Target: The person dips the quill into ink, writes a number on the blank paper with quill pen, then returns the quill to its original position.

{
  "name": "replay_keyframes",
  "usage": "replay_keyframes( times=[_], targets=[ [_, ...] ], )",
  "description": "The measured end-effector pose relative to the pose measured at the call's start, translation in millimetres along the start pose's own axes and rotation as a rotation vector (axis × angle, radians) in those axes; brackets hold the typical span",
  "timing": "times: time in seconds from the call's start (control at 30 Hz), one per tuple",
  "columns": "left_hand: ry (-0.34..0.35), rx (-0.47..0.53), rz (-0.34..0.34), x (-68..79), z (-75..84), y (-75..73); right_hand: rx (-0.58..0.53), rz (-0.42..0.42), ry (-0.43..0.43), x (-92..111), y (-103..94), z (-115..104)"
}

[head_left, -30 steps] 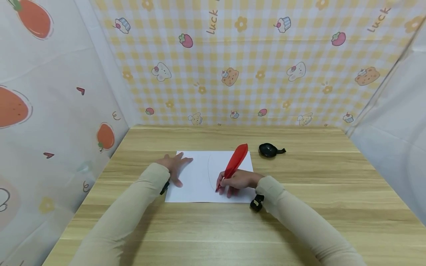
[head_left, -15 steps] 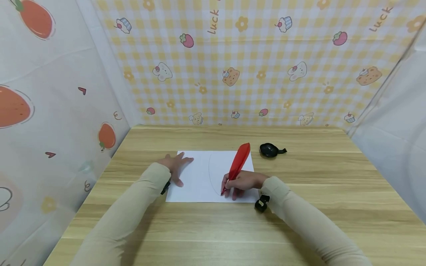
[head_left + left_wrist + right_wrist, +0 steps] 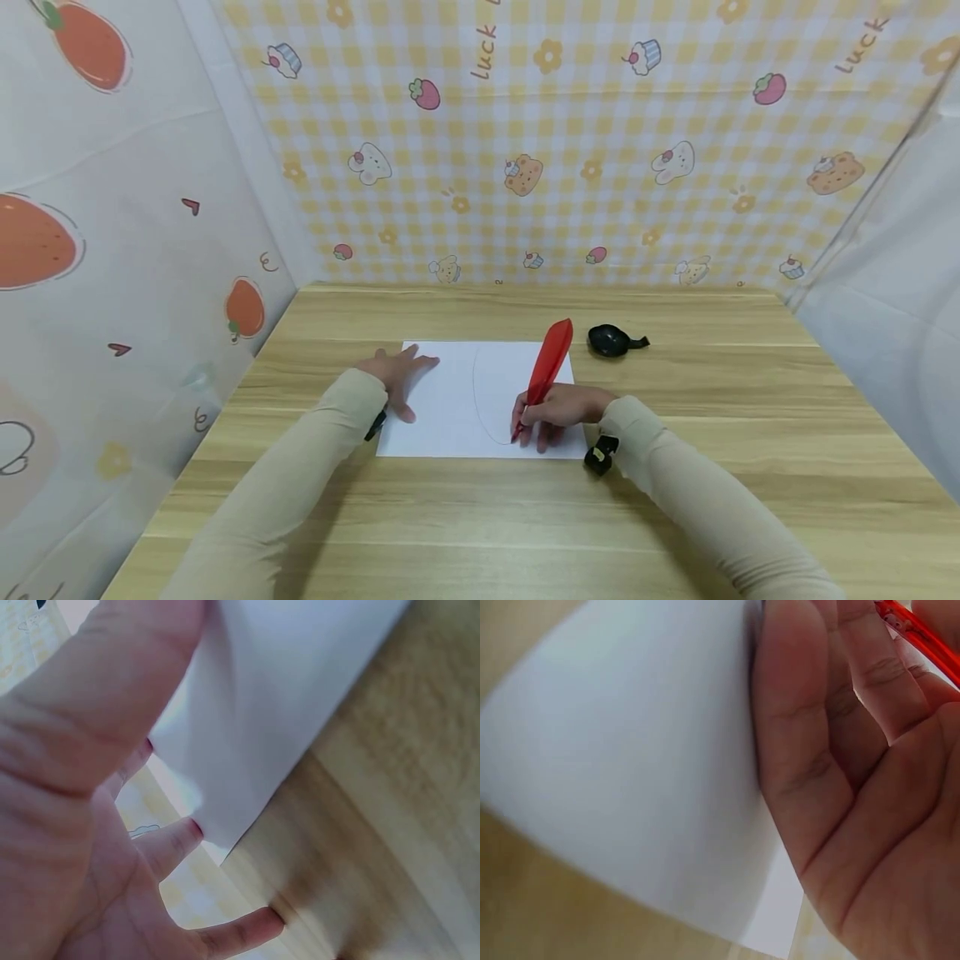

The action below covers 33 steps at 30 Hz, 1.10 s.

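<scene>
A red feather pen (image 3: 552, 357) stands slanted over a white sheet of paper (image 3: 442, 408), its tip at the lower end of a thin curved line (image 3: 474, 392) that runs down from near the sheet's far edge. The right hand (image 3: 566, 406) holds it in a pinching grip, fingers and thumb closed in around the shaft, the lower fingers resting on the paper. At the sheet's left end the left hand (image 3: 395, 379) lies with fingers spread wide, its grip holding nothing; the left wrist view shows one fingertip beyond the paper's corner. A small black frying pan (image 3: 608, 342) sits just past the sheet's far right corner, handle pointing right. All this rests on a wood-grained worktop (image 3: 480, 517), with a yellow-checked cloth (image 3: 480, 125) hanging behind. Pale sleeves (image 3: 270, 500) cover both arms.
</scene>
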<state>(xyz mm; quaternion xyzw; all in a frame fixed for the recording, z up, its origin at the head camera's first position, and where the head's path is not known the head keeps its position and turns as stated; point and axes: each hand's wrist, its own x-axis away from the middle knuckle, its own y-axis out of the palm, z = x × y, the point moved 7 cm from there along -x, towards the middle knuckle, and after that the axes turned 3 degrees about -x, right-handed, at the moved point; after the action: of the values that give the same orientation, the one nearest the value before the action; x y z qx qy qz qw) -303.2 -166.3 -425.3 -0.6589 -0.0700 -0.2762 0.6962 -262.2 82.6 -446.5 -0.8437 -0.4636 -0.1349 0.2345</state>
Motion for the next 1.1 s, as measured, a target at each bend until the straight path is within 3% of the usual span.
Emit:
replay_keyframes(
  times=[0.67,1.1],
  targets=[
    [-0.001,0.004,0.024,6.8,5.6,-5.6,-0.047,0.017,0.043,8.5,-18.4,6.0],
    [0.009,-0.003,0.015,6.9,4.5,-1.5,-0.106,0.042,0.041,7.6,-23.0,11.6]
  ],
)
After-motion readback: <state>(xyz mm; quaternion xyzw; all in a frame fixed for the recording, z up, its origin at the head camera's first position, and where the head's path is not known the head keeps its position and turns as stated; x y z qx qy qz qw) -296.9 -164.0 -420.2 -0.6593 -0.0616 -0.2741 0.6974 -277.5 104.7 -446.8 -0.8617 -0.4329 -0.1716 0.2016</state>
